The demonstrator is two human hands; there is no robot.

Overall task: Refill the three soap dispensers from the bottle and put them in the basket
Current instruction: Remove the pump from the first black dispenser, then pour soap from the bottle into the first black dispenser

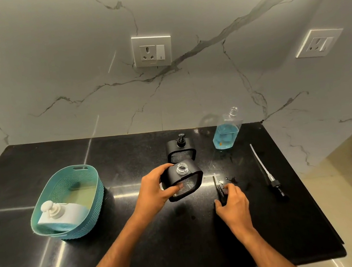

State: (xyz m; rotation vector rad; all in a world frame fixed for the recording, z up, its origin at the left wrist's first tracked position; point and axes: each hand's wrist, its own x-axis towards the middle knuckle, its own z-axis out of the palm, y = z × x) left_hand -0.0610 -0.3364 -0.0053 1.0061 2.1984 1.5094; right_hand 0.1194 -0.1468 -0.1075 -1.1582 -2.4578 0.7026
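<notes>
Nearest, the right hand (232, 204) is closing its fingers around a black pump head (219, 186) lying on the table (120, 262), while the left hand (155, 191) is gripping the open-necked black dispenser (185, 180) by its flat sides, tilting it slightly. That dispenser is probably light and rigid but slick wherever soap has dripped, so holding the body rather than the threaded neck seems wisest. Farther off, a capped black dispenser (180, 151) is standing behind it, a white one (59, 216) is lying in the teal basket (45, 193), and the uncapped refill bottle (226, 130) of blue soap is standing at the back right.
</notes>
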